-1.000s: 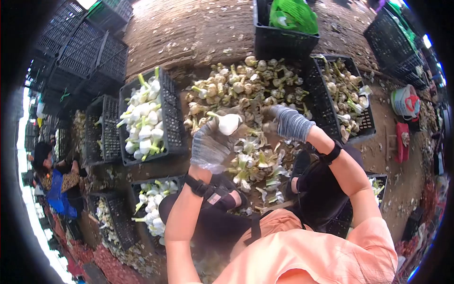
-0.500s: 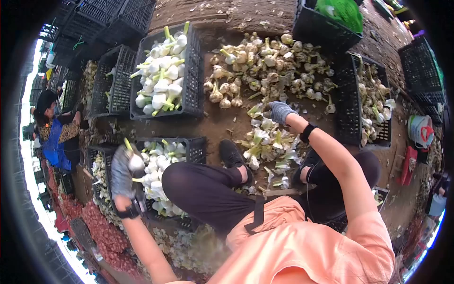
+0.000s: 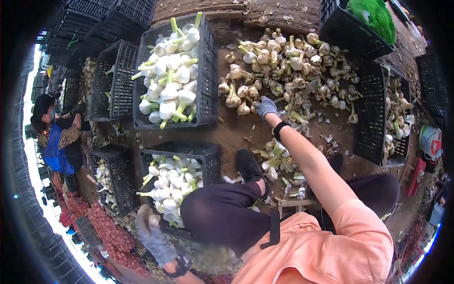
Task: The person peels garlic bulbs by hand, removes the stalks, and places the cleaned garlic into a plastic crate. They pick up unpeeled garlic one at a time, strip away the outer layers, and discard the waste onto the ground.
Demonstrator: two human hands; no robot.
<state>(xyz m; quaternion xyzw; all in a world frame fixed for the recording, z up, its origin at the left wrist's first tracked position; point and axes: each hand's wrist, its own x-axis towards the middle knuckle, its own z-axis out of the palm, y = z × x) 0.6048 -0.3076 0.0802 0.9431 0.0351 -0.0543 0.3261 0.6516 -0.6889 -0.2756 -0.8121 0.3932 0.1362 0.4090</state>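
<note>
My left hand [image 3: 153, 236], in a grey glove with tan fingertips, hovers low beside the near crate of white garlic [image 3: 172, 184]. Its fingers are slightly blurred and apart, with no bulb visible in them. At the near edge of a heap of dirty, unpeeled garlic [image 3: 288, 61] is my right hand [image 3: 267, 108], also gloved. Its fingers bend closed around a garlic bulb [image 3: 255, 107], which the glove partly hides. Loose peeled leaves and skins [image 3: 274, 158] lie on the ground below my right forearm.
A larger crate [image 3: 208, 80] heaped with clean garlic stands ahead on the left. To the right is a crate of stemmed garlic [image 3: 371, 113]; behind it, another crate holds a green net [image 3: 373, 19]. A co-worker [image 3: 54, 132] sits far left near red net sacks [image 3: 109, 227].
My left hand has released the white garlic bulb and moved down towards me. My right hand has gone from the leaf pile to the unpeeled heap. The view has shifted.
</note>
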